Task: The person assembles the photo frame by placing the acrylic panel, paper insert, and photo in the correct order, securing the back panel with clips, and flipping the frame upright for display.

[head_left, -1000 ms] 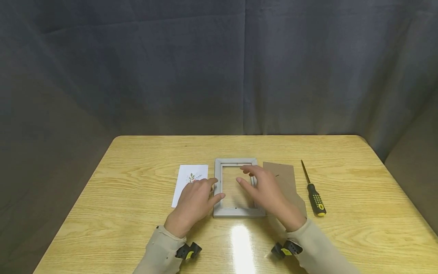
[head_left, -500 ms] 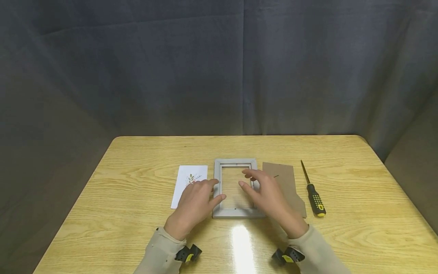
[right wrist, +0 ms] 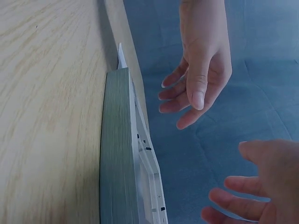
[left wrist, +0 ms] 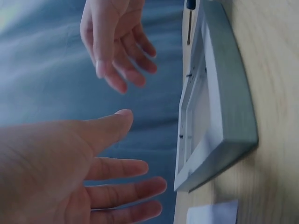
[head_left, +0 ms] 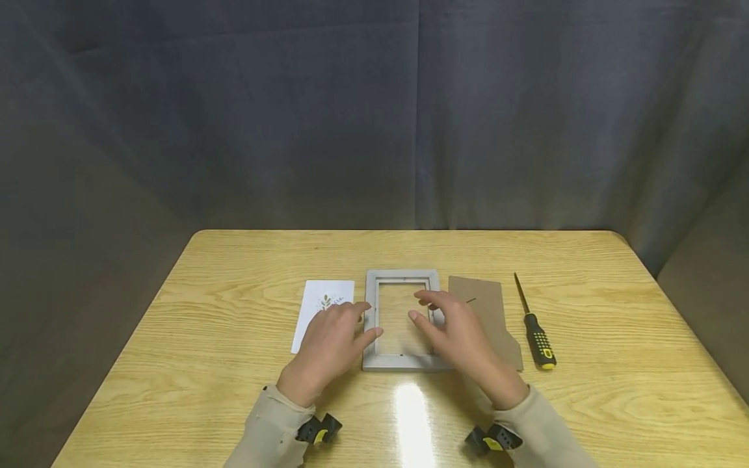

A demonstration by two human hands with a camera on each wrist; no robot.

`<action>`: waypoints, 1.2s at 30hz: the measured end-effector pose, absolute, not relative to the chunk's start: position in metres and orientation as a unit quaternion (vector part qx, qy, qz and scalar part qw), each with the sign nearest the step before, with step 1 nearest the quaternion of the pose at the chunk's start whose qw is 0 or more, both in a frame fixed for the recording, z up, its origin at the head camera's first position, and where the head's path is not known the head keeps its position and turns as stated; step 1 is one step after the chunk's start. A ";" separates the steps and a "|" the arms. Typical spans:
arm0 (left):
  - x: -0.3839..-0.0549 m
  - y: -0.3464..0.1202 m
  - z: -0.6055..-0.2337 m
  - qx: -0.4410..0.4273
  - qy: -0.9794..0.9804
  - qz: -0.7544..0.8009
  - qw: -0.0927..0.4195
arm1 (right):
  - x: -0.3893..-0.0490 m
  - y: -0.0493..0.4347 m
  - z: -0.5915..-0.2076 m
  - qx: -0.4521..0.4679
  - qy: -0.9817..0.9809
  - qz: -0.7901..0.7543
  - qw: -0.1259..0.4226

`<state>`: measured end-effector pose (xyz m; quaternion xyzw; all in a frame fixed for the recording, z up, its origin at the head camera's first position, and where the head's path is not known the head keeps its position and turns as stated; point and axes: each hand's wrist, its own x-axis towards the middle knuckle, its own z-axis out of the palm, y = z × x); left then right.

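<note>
A grey picture frame (head_left: 370, 338) lies on the table, its rabbet facing up and small dark tabs (left wrist: 181, 136) showing along the inner edge. Above its left side hovers my left hand (head_left: 329, 341), fingers loosely spread and holding nothing. My right hand (head_left: 462, 331) is held over the frame's right side, fingers gently bent, also holding nothing. Both wrist views show a gap between the hands and the frame. Partly behind the left hand lies a white card (head_left: 310, 312) with a printed plant motif. A brown backing board (head_left: 488, 305) lies right of the frame, partly covered by the right hand.
A screwdriver (head_left: 539, 341) with a black and yellow handle lies right of the backing board, its shaft pointing away. The wooden table (head_left: 257, 260) ends at a far edge before a dark curtain (head_left: 328, 130). A bright light reflection crosses the near tabletop.
Both hands stay nearly still above the frame; the right hand has shifted very slightly right and nearer. The frame, card, board and screwdriver keep their places.
</note>
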<state>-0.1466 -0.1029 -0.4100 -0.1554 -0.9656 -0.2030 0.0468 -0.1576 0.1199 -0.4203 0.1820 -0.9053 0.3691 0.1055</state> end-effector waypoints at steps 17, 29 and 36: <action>-0.153 -0.125 -0.415 -0.096 -0.979 -0.177 0.014 | -0.157 0.120 -0.422 0.186 -0.906 0.367 0.102; -0.155 -0.130 -0.427 -0.071 -0.980 -0.182 -0.032 | -0.156 0.118 -0.423 0.191 -0.911 0.356 0.086; -0.157 -0.131 -0.433 -0.064 -0.982 -0.176 -0.035 | -0.154 0.116 -0.423 0.183 -0.917 0.347 0.074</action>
